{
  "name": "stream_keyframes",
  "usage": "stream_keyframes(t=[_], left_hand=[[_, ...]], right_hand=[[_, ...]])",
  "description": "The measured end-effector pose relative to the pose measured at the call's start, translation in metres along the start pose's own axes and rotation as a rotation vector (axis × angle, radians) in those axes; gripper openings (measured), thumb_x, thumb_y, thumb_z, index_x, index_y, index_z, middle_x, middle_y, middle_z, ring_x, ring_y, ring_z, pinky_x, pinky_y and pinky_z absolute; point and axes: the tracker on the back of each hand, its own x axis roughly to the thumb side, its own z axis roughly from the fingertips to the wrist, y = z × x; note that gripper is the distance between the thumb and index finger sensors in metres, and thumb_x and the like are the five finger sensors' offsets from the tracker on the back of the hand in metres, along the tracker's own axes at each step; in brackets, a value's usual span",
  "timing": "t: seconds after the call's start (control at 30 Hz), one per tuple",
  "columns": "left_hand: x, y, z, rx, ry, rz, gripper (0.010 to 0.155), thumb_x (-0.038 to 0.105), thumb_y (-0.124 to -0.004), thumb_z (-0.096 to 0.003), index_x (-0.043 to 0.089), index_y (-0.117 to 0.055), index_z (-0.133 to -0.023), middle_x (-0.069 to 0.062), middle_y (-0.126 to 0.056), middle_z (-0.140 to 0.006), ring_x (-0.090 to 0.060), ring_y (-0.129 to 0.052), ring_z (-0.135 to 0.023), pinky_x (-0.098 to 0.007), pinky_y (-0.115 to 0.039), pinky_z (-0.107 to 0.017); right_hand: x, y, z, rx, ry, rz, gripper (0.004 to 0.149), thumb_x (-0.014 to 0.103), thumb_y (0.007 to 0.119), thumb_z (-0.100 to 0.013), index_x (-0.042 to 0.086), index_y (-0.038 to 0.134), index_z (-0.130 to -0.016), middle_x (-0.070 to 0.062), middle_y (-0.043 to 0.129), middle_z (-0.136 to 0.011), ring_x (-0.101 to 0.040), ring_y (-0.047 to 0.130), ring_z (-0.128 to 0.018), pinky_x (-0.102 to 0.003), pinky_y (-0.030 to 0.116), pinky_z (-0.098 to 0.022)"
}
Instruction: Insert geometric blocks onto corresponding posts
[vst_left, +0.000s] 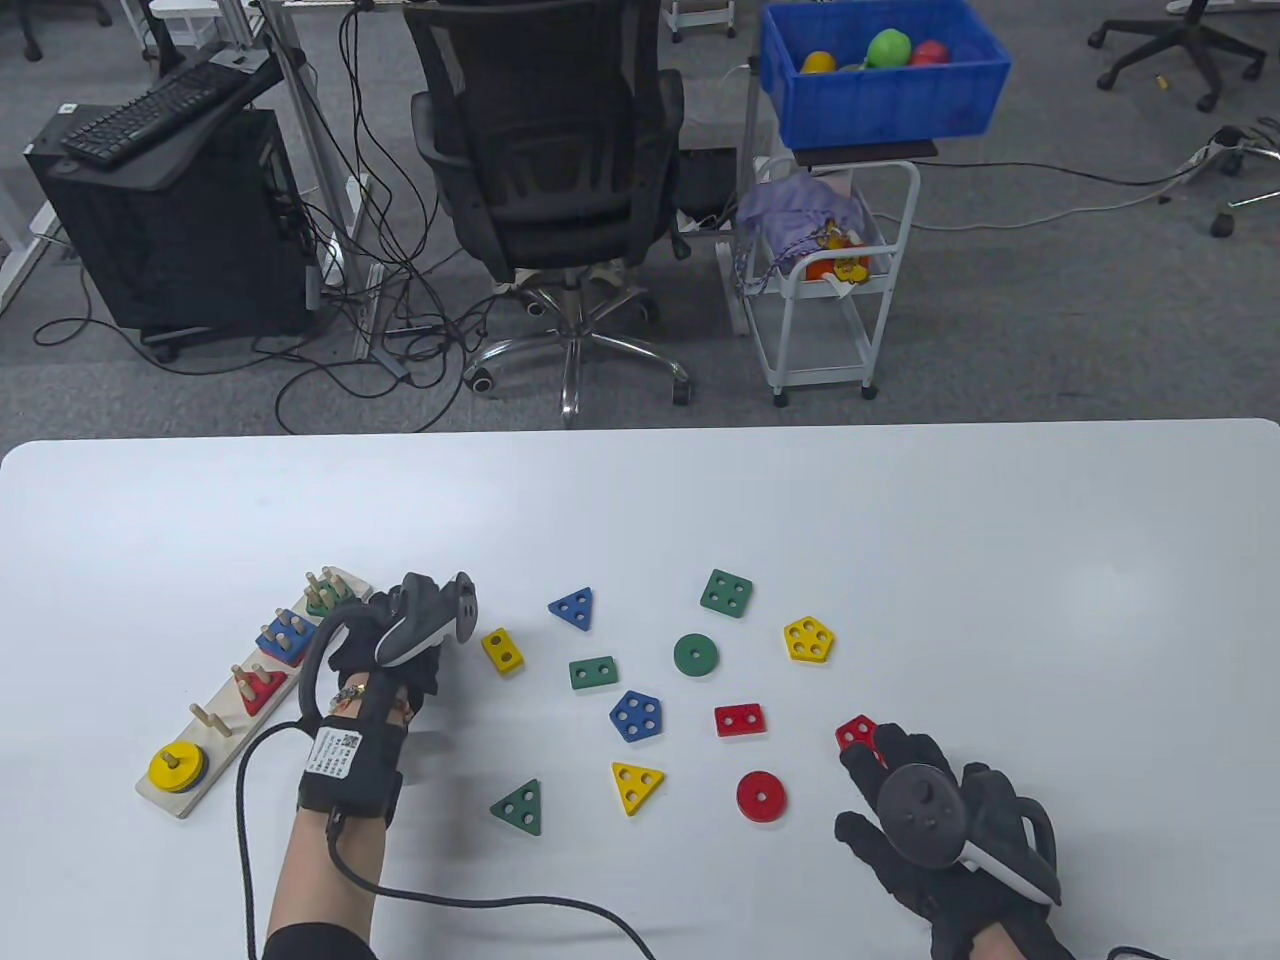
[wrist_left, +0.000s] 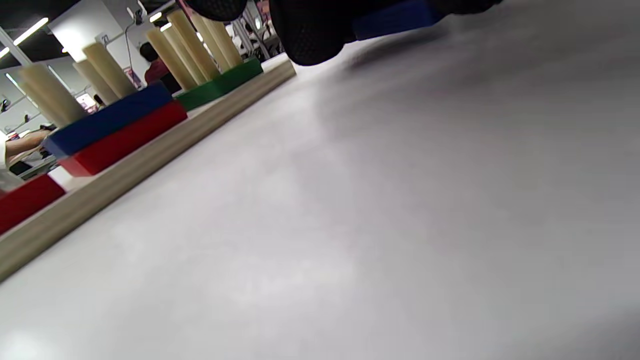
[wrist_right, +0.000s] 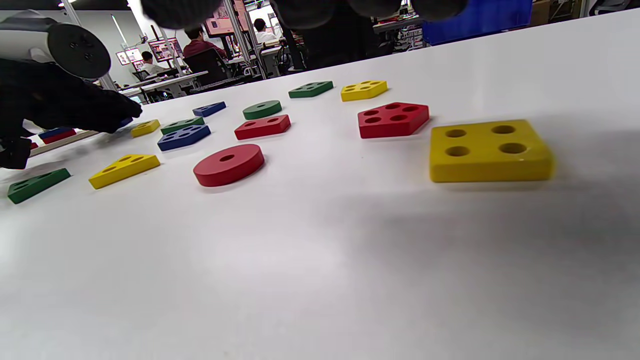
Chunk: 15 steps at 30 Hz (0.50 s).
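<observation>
Left hand (vst_left: 400, 640) grips a blue block (wrist_left: 395, 20); right hand (vst_left: 930, 810) spread; thirteen loose blocks.

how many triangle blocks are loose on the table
3: a blue triangle at the back, a yellow triangle near the front, a green triangle left of it. The left hand or right hand may hide more.
</observation>
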Motion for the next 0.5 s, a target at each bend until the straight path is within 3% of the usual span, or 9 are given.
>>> stream_keyframes(t=[0.13, 0.27, 0.5], left_hand=[[-0.017, 0.014, 0.023, 0.083, -0.055, 0.068, 0.065, 0.046, -0.062, -0.0494, 0.036, -0.035, -0.108, 0.001, -0.048, -0.119, -0.019, -0.066, -0.108, -0.056, -0.051, -0.084], [-0.054, 0.023, 0.049, 0.168, -0.019, 0.125, 0.064, 0.047, -0.063, -0.0494, 0.037, -0.04, -0.108, 0.0, -0.051, -0.118, -0.021, -0.071, -0.106, -0.058, -0.054, -0.082], [-0.128, 0.008, 0.085, 0.171, 0.129, 0.341, 0.061, 0.049, -0.065, -0.0499, 0.038, -0.051, -0.108, -0.003, -0.059, -0.116, -0.024, -0.078, -0.102, -0.059, -0.06, -0.079]], right_hand=[[0.0, 0.0, 0.0, 0.002, -0.001, 0.002, 0.066, 0.052, 0.058, -0.052, 0.018, 0.044, -0.107, -0.022, 0.036, -0.112, -0.051, 0.041, -0.102, -0.08, 0.035, -0.062], [0.001, 0.001, 0.0, 0.002, -0.003, 0.007, 0.066, 0.052, 0.058, -0.052, 0.018, 0.044, -0.107, -0.022, 0.036, -0.112, -0.051, 0.041, -0.102, -0.08, 0.035, -0.063], [0.002, 0.001, 0.0, 0.003, -0.002, 0.009, 0.066, 0.052, 0.058, -0.052, 0.018, 0.044, -0.107, -0.022, 0.036, -0.112, -0.051, 0.042, -0.102, -0.08, 0.035, -0.063]])
